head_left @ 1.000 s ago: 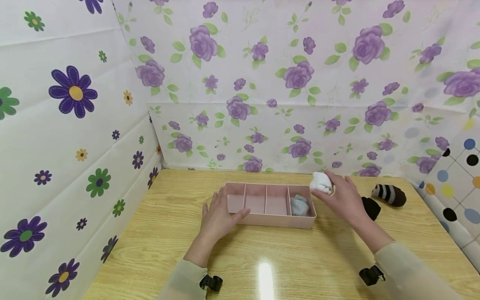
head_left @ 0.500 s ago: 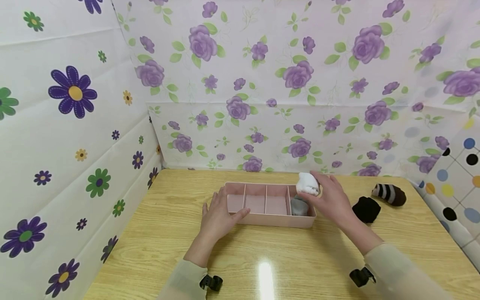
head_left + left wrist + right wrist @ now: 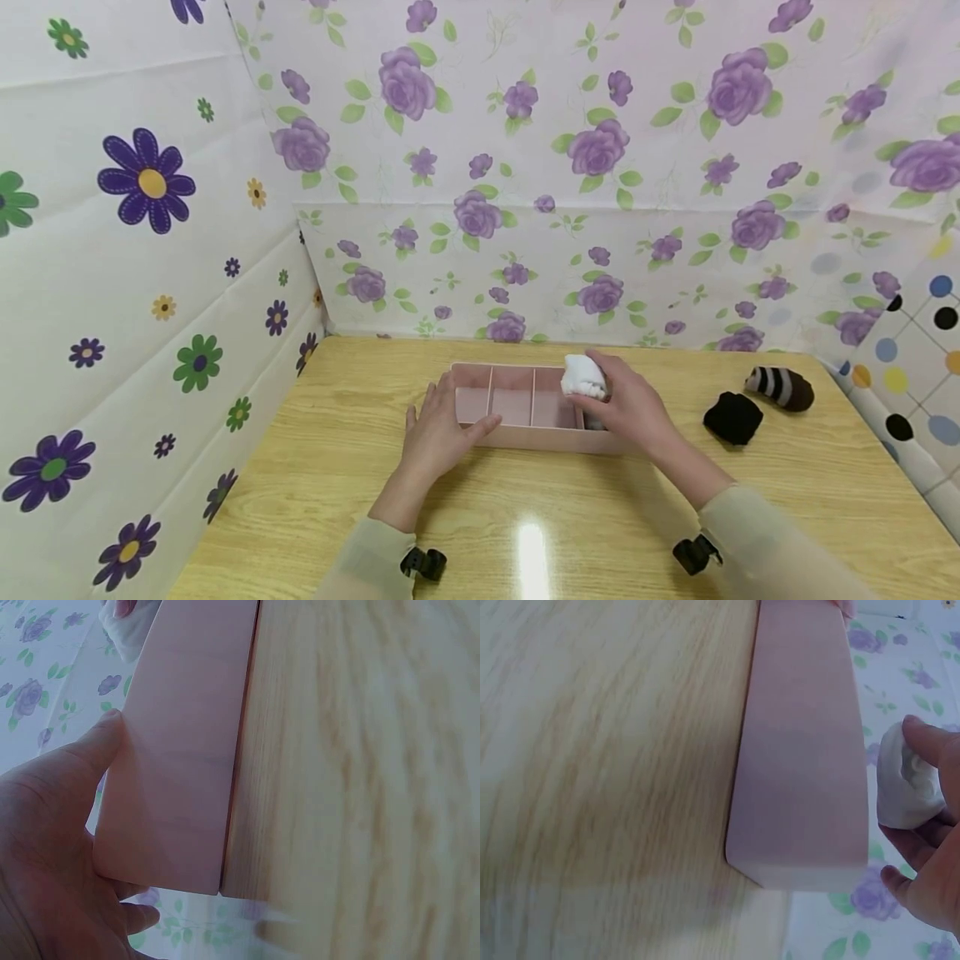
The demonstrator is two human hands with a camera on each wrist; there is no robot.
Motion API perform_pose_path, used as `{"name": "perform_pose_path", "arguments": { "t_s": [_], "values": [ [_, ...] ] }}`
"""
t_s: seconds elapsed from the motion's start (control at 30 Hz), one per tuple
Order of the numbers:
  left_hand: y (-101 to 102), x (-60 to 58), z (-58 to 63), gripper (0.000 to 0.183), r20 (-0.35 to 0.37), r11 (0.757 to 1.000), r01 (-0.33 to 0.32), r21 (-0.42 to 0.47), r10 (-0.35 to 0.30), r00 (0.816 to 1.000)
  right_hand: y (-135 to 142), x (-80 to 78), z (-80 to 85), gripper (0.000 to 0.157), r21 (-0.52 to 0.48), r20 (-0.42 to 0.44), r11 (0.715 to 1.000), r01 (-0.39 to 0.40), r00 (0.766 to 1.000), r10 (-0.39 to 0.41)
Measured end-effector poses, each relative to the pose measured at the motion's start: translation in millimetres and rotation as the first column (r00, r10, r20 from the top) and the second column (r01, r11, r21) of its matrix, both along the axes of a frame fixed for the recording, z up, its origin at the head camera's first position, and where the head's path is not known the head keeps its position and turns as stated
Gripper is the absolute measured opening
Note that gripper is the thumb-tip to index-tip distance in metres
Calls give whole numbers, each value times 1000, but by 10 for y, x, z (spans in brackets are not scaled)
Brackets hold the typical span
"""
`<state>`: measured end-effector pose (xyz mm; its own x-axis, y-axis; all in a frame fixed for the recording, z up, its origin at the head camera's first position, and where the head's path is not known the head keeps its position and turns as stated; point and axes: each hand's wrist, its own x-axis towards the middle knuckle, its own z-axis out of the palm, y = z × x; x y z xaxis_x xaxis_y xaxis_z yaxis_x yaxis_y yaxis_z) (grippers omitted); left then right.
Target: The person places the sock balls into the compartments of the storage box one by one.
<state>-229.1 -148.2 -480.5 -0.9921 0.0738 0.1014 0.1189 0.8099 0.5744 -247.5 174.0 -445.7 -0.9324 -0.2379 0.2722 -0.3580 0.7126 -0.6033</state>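
A pink divided box (image 3: 525, 437) sits on the table, its compartments in a row. My left hand (image 3: 438, 437) holds its left end, thumb at the front rim and fingers along the end wall; the left wrist view shows the thumb (image 3: 105, 739) against the rim. Between thumb and fingers, my right hand (image 3: 633, 408) pinches a white balled-up sock (image 3: 583, 377) above the box, over the divider between the two right compartments. The right wrist view has this white sock (image 3: 904, 784) higher than the rim. A grey sock (image 3: 592, 423) lies in the rightmost compartment, mostly hidden by the right hand.
To the right of the box lie a black balled-up sock (image 3: 733, 418) and a brown, striped one (image 3: 780, 388) on the wooden table (image 3: 360, 392). Flower-patterned cloth (image 3: 480, 275) hangs behind the table, with more cloth at both sides.
My right hand has carried the white sock leftward, from beyond the box's right end to over its right compartments. The black sock has come into full view. The left hand stays put.
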Motion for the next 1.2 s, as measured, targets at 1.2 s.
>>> {"name": "perform_pose_path", "arguments": {
  "t_s": [1.2],
  "values": [
    [-1,13,25,118,10,1000,3,2,-3,1000,-292,-26,-263,80,47,-52,997,-67,996,69]
  ]
}}
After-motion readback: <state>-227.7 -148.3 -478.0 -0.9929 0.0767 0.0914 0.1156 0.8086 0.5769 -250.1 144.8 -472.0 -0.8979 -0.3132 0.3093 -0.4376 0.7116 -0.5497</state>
